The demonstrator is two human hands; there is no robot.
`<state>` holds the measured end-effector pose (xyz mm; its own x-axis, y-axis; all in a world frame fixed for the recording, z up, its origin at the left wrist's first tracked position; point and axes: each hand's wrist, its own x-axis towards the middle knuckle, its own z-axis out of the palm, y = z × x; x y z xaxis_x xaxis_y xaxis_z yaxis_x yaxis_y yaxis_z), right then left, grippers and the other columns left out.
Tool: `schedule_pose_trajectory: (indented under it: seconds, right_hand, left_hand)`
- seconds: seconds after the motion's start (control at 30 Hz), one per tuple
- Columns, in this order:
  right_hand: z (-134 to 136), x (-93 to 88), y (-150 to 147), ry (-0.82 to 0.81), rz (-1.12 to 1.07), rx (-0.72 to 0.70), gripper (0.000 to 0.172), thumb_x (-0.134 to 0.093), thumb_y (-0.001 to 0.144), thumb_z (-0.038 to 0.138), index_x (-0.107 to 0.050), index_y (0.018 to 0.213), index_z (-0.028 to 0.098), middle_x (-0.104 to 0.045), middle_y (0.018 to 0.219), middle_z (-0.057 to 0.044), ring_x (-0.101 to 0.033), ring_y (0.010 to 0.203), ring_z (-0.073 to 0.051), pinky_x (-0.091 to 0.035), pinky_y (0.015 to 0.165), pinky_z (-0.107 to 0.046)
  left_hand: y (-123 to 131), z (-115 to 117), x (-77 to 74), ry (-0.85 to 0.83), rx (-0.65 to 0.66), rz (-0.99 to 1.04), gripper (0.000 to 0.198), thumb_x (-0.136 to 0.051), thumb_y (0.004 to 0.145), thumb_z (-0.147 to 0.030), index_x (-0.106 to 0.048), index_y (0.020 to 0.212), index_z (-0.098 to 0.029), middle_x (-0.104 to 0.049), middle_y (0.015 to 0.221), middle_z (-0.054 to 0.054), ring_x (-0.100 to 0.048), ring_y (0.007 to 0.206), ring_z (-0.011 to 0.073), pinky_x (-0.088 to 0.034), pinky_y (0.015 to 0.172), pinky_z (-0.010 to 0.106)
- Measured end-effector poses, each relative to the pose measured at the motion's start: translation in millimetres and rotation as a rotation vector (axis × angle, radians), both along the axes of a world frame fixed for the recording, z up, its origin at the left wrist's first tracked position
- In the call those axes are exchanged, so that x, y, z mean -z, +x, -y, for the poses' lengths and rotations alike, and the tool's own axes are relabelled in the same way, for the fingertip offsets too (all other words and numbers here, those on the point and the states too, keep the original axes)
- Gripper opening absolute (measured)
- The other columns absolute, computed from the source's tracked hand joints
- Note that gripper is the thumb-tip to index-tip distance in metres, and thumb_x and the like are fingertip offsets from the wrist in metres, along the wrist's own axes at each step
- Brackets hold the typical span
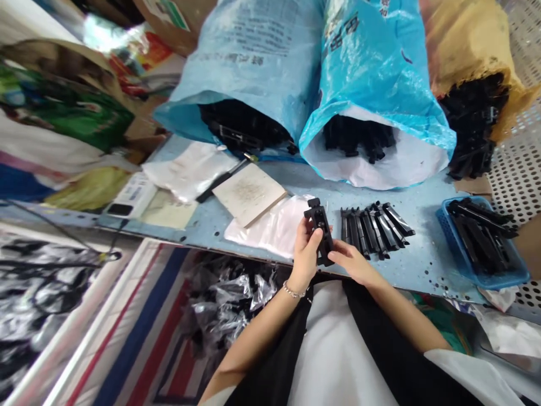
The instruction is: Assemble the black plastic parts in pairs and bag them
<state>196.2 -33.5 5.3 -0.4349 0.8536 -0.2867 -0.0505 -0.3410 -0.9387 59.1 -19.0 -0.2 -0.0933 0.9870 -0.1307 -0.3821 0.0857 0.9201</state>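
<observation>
The pale blue bench (422, 225) runs across the view, its front edge just beyond the person's body. Its back is taken up by a light blue sack (257, 62), a brighter blue sack (376, 62) and a yellow sack (465, 39), their mouths turned frontward and black pieces showing inside. Below the front edge, to the left, stands a striped bag (139, 327). A blue basket (459, 262) of black pieces sits at the bench's right end, near the front edge. Bare bench lies between it and the row of black pieces (372, 231); a narrower strip separates that row from the bright sack's mouth. To the left, a white board (249, 192) overlaps some white plastic (270, 228), leaving little room there.

The left hand (307, 242) is closed around a black piece (320, 218), thumb across its near face. The right hand (346, 259) is half curled, fingertips at the piece's lower end; whether it pinches or only touches, I cannot tell. The piece is tilted, near the front edge, between the white plastic and the row.
</observation>
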Motion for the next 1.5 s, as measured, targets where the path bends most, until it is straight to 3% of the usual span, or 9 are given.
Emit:
schedule_pose_trajectory:
  seconds: [0.17,0.3,0.37,0.47,0.67,0.87,1.07,1.33,1.5]
  right_hand:
    - [2.3,-0.7,4.0,-0.07,-0.005,0.063,0.043,-0.08,0.079,0.05,-0.074,0.115,0.026,-0.073,0.113,-0.004,-0.065,0.109,-0.025,-0.049,0.102,-0.043]
    - [-5.8,-5.9,8.3,-0.121,-0.079,0.262,0.044,-0.085,0.071,0.053,-0.077,0.107,0.029,-0.075,0.11,-0.003,-0.067,0.103,-0.024,-0.051,0.094,-0.039]
    - [-9.8,-6.9,5.6,-0.162,-0.124,0.293,0.046,-0.086,0.068,0.055,-0.078,0.105,0.027,-0.075,0.11,-0.005,-0.068,0.099,-0.023,-0.052,0.089,-0.038]
    - [-12.9,-6.9,-1.4,-0.207,-0.188,0.307,0.046,-0.088,0.066,0.055,-0.079,0.101,0.026,-0.076,0.108,-0.006,-0.069,0.092,-0.022,-0.055,0.084,-0.038]
    - [-16.7,-9.0,-9.9,-0.257,-0.241,0.338,0.045,-0.092,0.062,0.054,-0.08,0.096,0.026,-0.076,0.11,-0.006,-0.069,0.089,-0.02,-0.059,0.083,-0.038]
    - [-22.3,-5.1,-15.6,-0.275,-0.259,0.288,0.044,-0.09,0.065,0.052,-0.079,0.098,0.024,-0.076,0.109,-0.007,-0.07,0.089,-0.021,-0.06,0.083,-0.04]
    - [-40.0,-10.9,-33.0,-0.259,-0.37,0.265,0.045,-0.089,0.066,0.056,-0.079,0.095,0.023,-0.075,0.11,-0.004,-0.071,0.09,-0.02,-0.058,0.093,-0.039]
    - [-69.7,-16.4,-71.3,-0.251,-0.469,0.171,0.046,-0.085,0.068,0.058,-0.074,0.097,0.024,-0.075,0.106,-0.004,-0.069,0.098,-0.023,-0.058,0.093,-0.044]
    - [-82.3,-8.1,-79.0,-0.251,-0.458,0.189,0.045,-0.089,0.063,0.055,-0.074,0.091,0.023,-0.074,0.092,-0.002,-0.068,0.088,-0.019,-0.059,0.082,-0.036]
  left_hand:
    - [-28.3,5.4,9.5,0.121,-0.021,-0.474,0.047,-0.051,0.1,-0.046,-0.046,0.14,-0.022,-0.057,0.137,0.014,-0.06,0.121,0.0254,-0.051,0.102,0.042]
    - [-68.8,-13.3,18.4,0.184,0.09,-1.272,0.019,-0.061,0.094,-0.034,-0.064,0.099,-0.016,-0.063,0.114,0.02,-0.06,0.114,0.0355,-0.049,0.098,0.052]
    - [-85.4,-25.4,20.5,0.194,0.217,-1.413,0.016,-0.056,0.096,-0.026,-0.065,0.085,-0.017,-0.066,0.101,0.017,-0.063,0.104,0.0334,-0.051,0.093,0.049]
    - [-99.9,-37.4,20.3,0.177,0.297,-1.314,0.014,-0.056,0.094,-0.02,-0.065,0.083,-0.018,-0.066,0.09,0.01,-0.066,0.089,0.026,-0.053,0.084,0.039]
    - [-103.0,-40.0,14.9,0.181,0.229,-1.285,0.01,-0.058,0.09,-0.017,-0.064,0.083,-0.018,-0.066,0.095,0.011,-0.064,0.094,0.0266,-0.051,0.084,0.038]
    - [-111.1,-43.1,14.4,-0.061,0.148,-0.898,0.021,-0.071,0.08,-0.027,-0.054,0.07,-0.021,-0.055,0.064,-0.003,-0.054,0.063,0.0148,-0.043,0.063,0.028]
    - [-113.8,-41.8,19.4,-0.178,0.133,-0.523,0.019,-0.069,0.073,-0.027,-0.056,0.085,-0.021,-0.065,0.07,-0.002,-0.062,0.064,0.0152,-0.047,0.062,0.027]
    - [-111.7,-42.7,15.7,-0.145,0.076,-0.719,0.039,-0.077,0.062,-0.026,-0.04,0.072,-0.023,-0.046,0.062,-0.009,-0.044,0.057,0.0092,-0.036,0.056,0.023]
    - [-116.0,-43.9,17.0,-0.145,0.144,-0.644,0.037,-0.076,0.063,-0.026,-0.041,0.074,-0.023,-0.054,0.065,-0.007,-0.055,0.061,0.0121,-0.044,0.059,0.025]
